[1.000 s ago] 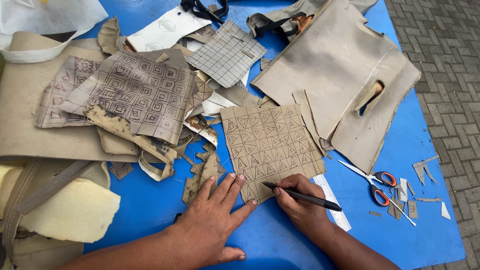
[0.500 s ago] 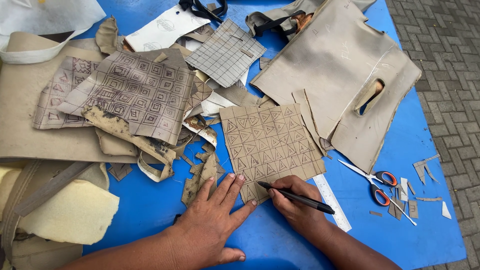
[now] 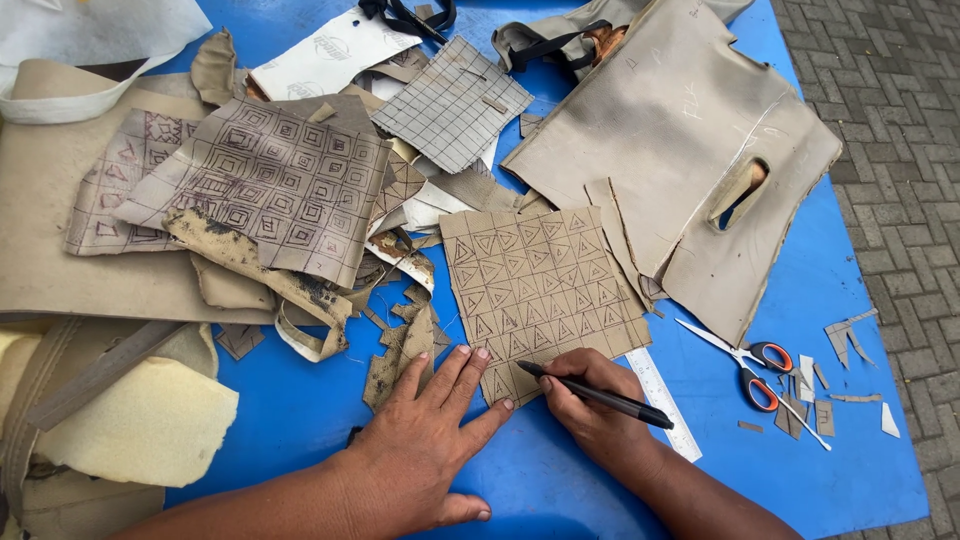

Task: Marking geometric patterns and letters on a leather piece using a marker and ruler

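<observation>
A tan sheet marked with a grid of drawn triangles lies on the blue table. My left hand rests flat, fingers spread, pinning the sheet's lower left corner. My right hand grips a black pen whose tip touches the sheet's lower edge. A white ruler lies partly under my right hand beside the sheet.
Orange-handled scissors and small tan offcuts lie at the right. A big tan piece with a slot, patterned sheets, a grid-lined sheet and scraps crowd the back. Yellow foam sits at the left. Brick paving borders the table.
My right hand and the pen have shifted left along the sheet's lower edge, closer to my left hand, which stays flat in place.
</observation>
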